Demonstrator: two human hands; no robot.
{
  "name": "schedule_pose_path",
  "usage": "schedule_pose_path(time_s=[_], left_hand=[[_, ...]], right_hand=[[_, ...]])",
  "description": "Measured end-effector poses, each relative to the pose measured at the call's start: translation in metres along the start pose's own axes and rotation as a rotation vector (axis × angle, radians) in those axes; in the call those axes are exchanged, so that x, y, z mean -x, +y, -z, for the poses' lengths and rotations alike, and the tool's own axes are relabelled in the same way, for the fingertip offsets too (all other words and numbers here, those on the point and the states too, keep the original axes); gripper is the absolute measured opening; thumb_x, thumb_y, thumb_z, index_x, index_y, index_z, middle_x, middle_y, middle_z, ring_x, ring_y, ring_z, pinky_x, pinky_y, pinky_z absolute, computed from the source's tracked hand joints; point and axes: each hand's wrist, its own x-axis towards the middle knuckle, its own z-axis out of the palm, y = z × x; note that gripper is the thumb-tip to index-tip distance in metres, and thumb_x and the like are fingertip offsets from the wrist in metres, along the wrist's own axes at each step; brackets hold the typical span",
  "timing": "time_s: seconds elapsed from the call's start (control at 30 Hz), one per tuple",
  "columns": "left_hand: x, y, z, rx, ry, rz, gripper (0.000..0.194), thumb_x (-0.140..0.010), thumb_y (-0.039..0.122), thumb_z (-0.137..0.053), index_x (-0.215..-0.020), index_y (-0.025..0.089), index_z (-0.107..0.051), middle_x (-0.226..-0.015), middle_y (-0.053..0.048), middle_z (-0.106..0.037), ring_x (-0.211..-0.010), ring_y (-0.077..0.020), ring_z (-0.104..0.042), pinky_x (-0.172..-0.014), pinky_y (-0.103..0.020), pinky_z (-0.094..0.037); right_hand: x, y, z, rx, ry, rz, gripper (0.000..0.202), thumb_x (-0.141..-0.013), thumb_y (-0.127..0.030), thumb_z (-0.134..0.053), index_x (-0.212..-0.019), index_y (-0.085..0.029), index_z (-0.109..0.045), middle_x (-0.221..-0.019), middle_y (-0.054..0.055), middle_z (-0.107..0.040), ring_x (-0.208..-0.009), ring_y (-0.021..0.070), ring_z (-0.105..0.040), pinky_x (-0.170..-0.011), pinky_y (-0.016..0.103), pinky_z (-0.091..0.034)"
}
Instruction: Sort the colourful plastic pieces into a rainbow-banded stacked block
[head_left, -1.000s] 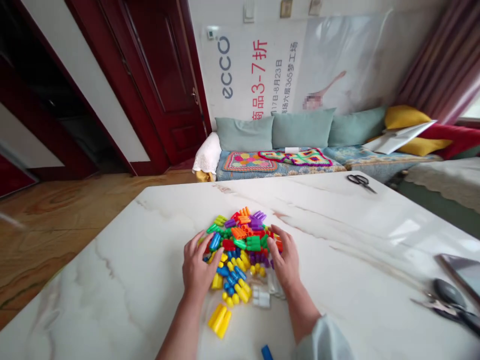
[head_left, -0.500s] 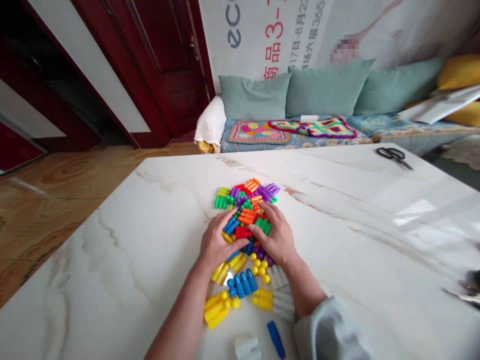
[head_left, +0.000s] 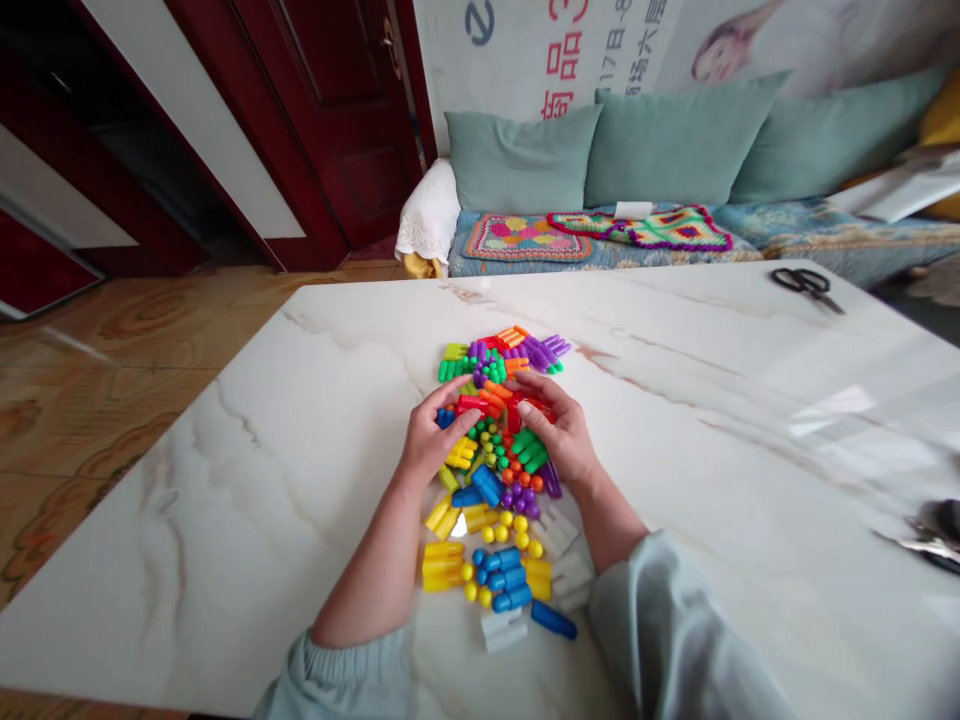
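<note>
A long pile of coloured plastic pieces lies on the white marbled table (head_left: 300, 420). My left hand (head_left: 433, 435) curves round the pile's left side, its fingers around a red piece (head_left: 472, 404). On the right side, my right hand (head_left: 561, 428) is curled with its fingers at red pieces, just above a green piece (head_left: 530, 451). Orange pieces (head_left: 495, 394) lie between the hands. Nearer to me are purple balls (head_left: 520, 500), yellow balls (head_left: 504, 527), blue pieces (head_left: 506, 580), yellow pieces (head_left: 442, 567) and white pieces (head_left: 504, 630).
Black-handled scissors (head_left: 806, 283) lie at the table's far right corner. Another metal tool with a dark handle (head_left: 926, 540) is at the right edge. Beyond the table stands a sofa with green cushions (head_left: 521, 160).
Both hands have moved slightly apart and away from me over the pile. Pieces below them are now uncovered, and the blue and yellow pieces near me sit at different angles. The view has tilted down.
</note>
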Motion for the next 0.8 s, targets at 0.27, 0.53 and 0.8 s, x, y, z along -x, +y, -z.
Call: schedule_pose_path(time_s=[0.27, 0.53, 0.8], left_hand=[[0.0, 0.0, 0.009, -0.058, -0.143, 0.023, 0.053, -0.086, 0.052, -0.056, -0.126, 0.017, -0.059, -0.128, -0.01, -0.061, -0.122, -0.0254, -0.054, -0.106, -0.038, -0.04], [0.118, 0.043, 0.031, -0.557, -0.334, -0.152, 0.102, -0.062, 0.064, -0.075, -0.148, 0.029, -0.031, -0.156, -0.011, -0.021, -0.142, -0.0371, -0.021, -0.114, -0.053, -0.025], [0.132, 0.058, -0.014, -0.712, -0.009, -0.126, 0.061, -0.085, 0.056, -0.054, -0.136, 0.023, -0.048, -0.133, -0.012, -0.053, -0.123, -0.0294, -0.048, -0.104, -0.046, -0.04]], right_hand=[[0.011, 0.006, 0.01, 0.29, -0.048, -0.03, 0.05, -0.091, -0.058, -0.042, -0.117, -0.022, -0.064, -0.119, 0.006, -0.067, -0.118, 0.0254, -0.056, -0.107, 0.048, -0.037], [0.126, -0.02, 0.031, 0.626, -0.004, 0.006, 0.079, -0.082, -0.059, -0.056, -0.148, -0.026, -0.028, -0.153, 0.01, -0.031, -0.139, 0.029, -0.032, -0.111, 0.05, -0.032], [0.13, -0.019, -0.011, 0.832, 0.237, 0.01, 0.06, -0.085, -0.055, -0.053, -0.131, -0.017, -0.047, -0.114, 0.013, -0.063, -0.108, 0.0279, -0.058, -0.093, 0.046, -0.047]])
